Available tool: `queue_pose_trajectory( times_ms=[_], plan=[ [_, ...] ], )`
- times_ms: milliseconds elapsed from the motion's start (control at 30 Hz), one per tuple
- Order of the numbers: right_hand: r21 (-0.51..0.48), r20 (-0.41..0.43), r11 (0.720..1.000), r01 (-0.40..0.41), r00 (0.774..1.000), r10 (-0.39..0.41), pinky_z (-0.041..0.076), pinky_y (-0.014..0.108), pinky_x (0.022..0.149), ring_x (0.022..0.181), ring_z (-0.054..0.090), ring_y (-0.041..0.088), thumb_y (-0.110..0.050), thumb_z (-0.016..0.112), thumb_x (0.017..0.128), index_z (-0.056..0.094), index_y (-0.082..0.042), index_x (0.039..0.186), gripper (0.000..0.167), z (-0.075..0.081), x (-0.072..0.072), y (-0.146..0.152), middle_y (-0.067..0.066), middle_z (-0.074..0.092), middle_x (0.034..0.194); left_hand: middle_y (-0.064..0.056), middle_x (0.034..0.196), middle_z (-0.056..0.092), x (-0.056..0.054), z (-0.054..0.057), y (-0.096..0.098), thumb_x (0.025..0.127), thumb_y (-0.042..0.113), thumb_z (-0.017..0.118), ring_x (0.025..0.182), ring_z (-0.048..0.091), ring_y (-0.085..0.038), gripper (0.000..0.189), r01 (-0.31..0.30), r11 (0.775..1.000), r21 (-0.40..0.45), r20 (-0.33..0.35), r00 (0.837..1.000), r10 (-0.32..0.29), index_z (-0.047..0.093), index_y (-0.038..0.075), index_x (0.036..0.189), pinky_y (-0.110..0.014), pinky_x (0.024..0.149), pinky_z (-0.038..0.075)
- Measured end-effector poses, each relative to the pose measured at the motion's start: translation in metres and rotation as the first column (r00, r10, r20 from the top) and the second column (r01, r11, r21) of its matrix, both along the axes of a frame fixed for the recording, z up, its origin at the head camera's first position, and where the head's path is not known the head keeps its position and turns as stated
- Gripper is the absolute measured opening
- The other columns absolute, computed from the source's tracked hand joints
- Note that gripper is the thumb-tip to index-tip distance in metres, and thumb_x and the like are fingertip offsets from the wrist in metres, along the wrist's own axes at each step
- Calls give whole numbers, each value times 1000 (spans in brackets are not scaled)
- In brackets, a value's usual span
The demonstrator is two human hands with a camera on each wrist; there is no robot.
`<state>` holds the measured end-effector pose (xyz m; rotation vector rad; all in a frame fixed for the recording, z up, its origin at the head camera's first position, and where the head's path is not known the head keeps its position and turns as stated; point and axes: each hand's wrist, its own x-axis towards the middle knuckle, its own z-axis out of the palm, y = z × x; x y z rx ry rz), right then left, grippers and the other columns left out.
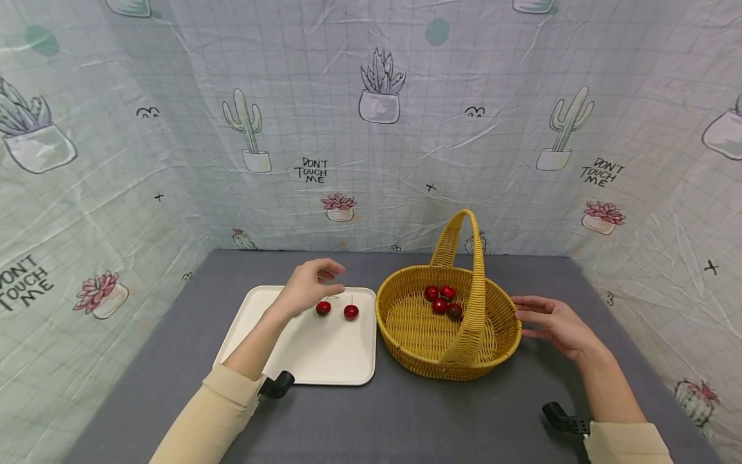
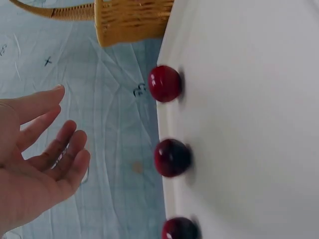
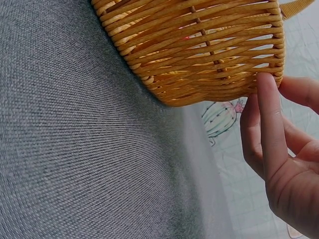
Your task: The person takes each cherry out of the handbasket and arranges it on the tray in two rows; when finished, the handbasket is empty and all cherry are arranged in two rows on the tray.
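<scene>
My left hand hovers over a white tray, fingers loosely bent and nothing between them. Beneath and beside it lie red cherries: one cherry near the fingertips and another cherry to its right. The left wrist view shows a third, darker cherry at its lower edge; in the head view the hand mostly covers it. My right hand touches the right rim of a yellow woven basket, fingertips against the outer wall. Several cherries sit inside, toward the back.
A tall arched handle rises over the basket. Tray and basket stand side by side on a grey cloth-covered table. A patterned curtain with cactus drawings closes off the back and both sides.
</scene>
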<state>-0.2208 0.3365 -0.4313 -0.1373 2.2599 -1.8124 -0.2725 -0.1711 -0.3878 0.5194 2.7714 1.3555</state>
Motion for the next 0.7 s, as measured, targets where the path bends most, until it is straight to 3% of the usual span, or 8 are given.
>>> queue_pose_trajectory(
  times_ms=[267,400,567,700],
  plan=[
    [-18,-7,1000,-12,1000,12,58,38,86,107,66,7,-15,61,105,37,14,150,58,0,1,0,6,59,134,-3,117,70,-4,6,37,92,13,79,111,64,-25,28,110,993,52,-33,994,-108,73,11,119,-44,99,50],
    [-22,-9,1000,-15,1000,15,58,38,86,107,66,8,-15,61,105,37,14,150,58,0,1,1,5,60,133,-4,117,70,-4,7,57,92,13,79,111,64,-25,28,161,984,74,-19,987,-160,72,9,119,-40,97,51],
    [-16,-6,1000,-10,1000,10,58,39,86,107,67,9,-15,62,105,38,13,151,59,-1,-1,0,11,59,137,-13,122,68,-4,4,86,93,13,79,109,66,-26,27,237,969,67,-10,971,-237,73,7,118,-36,93,53],
    [-11,-8,1000,-9,1000,9,58,38,86,107,66,9,-15,62,105,37,12,151,59,-2,-2,1,13,57,139,-8,117,69,-3,-1,107,93,14,79,105,66,-26,25,270,962,41,-6,963,-270,74,8,117,-34,89,53]
  ],
)
